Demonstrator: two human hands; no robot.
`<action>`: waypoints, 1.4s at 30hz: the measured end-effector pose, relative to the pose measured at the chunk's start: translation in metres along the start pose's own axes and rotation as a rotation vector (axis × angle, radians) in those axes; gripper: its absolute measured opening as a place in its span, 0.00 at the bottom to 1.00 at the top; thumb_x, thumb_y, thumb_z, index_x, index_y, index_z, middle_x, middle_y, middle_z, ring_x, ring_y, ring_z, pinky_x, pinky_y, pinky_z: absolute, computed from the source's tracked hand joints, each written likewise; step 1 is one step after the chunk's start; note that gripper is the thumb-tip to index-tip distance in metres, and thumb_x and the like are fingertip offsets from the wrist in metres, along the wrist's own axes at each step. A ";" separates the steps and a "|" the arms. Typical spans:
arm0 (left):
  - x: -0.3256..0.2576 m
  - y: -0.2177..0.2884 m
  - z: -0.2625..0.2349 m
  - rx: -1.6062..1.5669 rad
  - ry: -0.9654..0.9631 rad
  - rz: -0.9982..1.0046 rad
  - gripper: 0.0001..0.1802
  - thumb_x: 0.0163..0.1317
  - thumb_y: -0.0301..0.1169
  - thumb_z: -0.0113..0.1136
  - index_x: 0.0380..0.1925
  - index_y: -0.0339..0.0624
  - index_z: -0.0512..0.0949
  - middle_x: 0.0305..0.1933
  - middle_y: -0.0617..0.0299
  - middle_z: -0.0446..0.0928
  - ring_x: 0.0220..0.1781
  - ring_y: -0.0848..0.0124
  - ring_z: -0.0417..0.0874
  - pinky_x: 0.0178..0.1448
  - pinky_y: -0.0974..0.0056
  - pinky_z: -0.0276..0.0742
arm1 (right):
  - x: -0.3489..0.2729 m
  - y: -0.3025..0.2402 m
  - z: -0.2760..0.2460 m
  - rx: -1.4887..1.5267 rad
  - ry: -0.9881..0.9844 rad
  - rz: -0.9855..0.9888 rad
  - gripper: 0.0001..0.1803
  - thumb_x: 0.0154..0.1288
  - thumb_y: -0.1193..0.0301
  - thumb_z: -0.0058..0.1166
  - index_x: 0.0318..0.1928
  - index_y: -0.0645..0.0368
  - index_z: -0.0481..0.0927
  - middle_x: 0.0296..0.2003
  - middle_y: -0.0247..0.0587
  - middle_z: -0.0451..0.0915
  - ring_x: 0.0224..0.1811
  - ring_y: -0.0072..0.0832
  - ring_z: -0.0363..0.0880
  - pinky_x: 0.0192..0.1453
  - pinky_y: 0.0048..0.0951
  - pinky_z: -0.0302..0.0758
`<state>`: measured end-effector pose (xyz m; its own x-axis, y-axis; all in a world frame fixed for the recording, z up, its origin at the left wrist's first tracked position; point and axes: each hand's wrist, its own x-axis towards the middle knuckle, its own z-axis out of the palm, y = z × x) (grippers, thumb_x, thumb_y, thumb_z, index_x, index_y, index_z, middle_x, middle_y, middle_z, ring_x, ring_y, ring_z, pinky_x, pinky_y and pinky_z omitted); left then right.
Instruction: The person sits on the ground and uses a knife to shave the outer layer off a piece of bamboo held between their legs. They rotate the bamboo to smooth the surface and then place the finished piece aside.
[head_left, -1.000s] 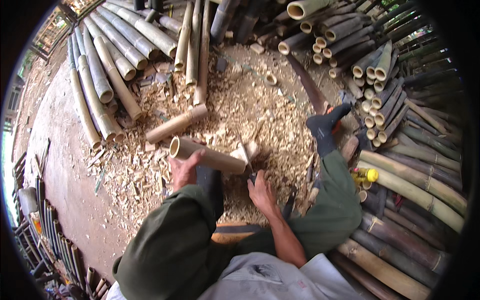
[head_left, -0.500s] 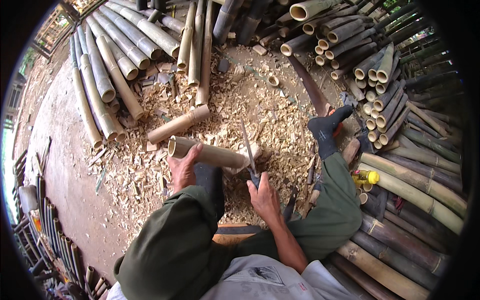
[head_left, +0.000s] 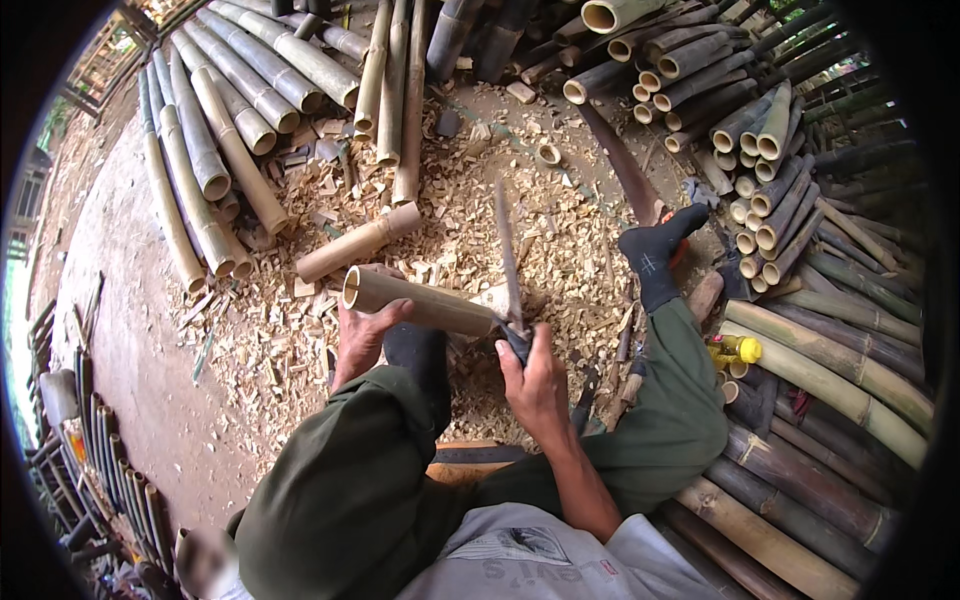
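My left hand (head_left: 362, 340) is wrapped round the near end of a short bamboo tube (head_left: 425, 302), its hollow left end facing me. The tube lies slanted above my left foot, its right end close to the knife. In my right hand (head_left: 537, 385) is the dark handle of a long-bladed knife (head_left: 508, 250). The blade points up and away, beside the tube's right end. A pale wooden block (head_left: 493, 297) shows partly behind the tube and blade. Beyond the left hand, another short bamboo piece (head_left: 360, 243) lies on the chips.
Wood chips (head_left: 460, 190) cover the ground. Long bamboo poles (head_left: 240, 90) lie at the far left, and stacked cut tubes (head_left: 760, 215) at the right. A curved dark strip (head_left: 615, 160) lies beyond my right foot (head_left: 660, 255). A yellow-capped bottle (head_left: 735, 349) rests among poles at the right.
The knife has swung more upright and my right hand has shifted slightly right. The bamboo tube has moved a little right, and my left hand has turned around it.
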<state>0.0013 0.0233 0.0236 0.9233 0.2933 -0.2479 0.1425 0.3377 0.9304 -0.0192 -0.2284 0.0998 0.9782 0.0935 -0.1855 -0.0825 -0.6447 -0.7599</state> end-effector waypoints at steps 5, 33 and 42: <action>-0.001 -0.003 0.007 0.008 -0.070 -0.024 0.35 0.44 0.31 0.85 0.52 0.39 0.77 0.46 0.59 0.82 0.49 0.67 0.84 0.57 0.60 0.81 | 0.003 0.082 0.048 -0.367 -0.124 0.186 0.19 0.77 0.60 0.56 0.52 0.64 0.69 0.33 0.61 0.85 0.36 0.62 0.86 0.37 0.55 0.81; -0.007 -0.003 0.014 -0.267 -0.110 0.013 0.32 0.43 0.21 0.78 0.50 0.40 0.74 0.48 0.55 0.81 0.57 0.59 0.83 0.66 0.51 0.79 | -0.007 0.046 0.024 -0.192 -0.142 0.179 0.25 0.77 0.57 0.54 0.56 0.67 0.68 0.34 0.67 0.83 0.39 0.67 0.84 0.42 0.62 0.77; -0.004 -0.010 0.016 -0.298 -0.205 0.069 0.35 0.39 0.19 0.78 0.51 0.40 0.73 0.49 0.52 0.80 0.59 0.55 0.83 0.68 0.46 0.81 | -0.020 0.096 0.049 -0.325 -0.087 0.156 0.27 0.76 0.58 0.55 0.56 0.73 0.70 0.44 0.70 0.84 0.47 0.68 0.83 0.51 0.56 0.79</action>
<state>0.0025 0.0043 0.0200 0.9838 0.1490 -0.0995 -0.0049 0.5776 0.8163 -0.0558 -0.2548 0.0001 0.9378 0.0302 -0.3459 -0.1506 -0.8622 -0.4836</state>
